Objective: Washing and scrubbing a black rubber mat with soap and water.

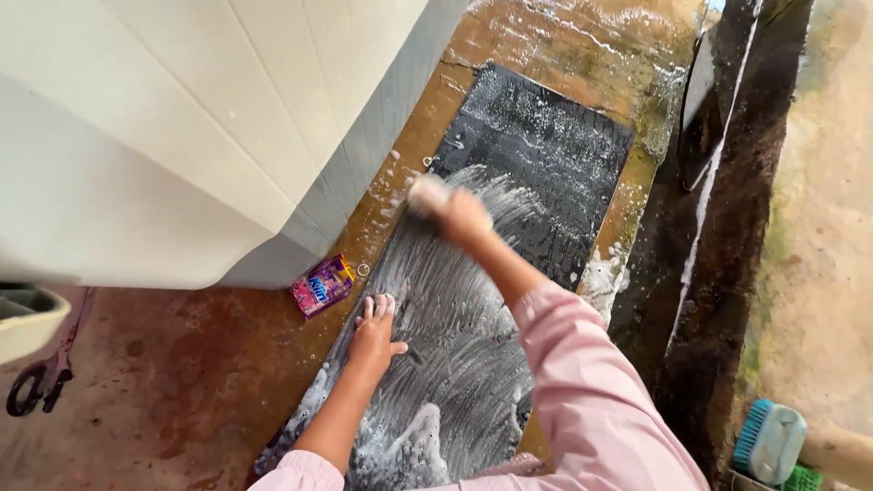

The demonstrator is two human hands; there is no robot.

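Mat (536, 145) under both hands' fingers (380, 309) (soapy, dark, lying flat)

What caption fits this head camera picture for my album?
Right hand scrubs a soapy black mat while the left hand presses it flat.

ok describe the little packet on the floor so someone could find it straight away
Start at the long dark soapy mat lying on the wet brown floor. Just off its left edge, beside the left hand and at the foot of the big white appliance, lies the packet. It is a small, crinkled purple-pink sachet, the only brightly coloured thing there.
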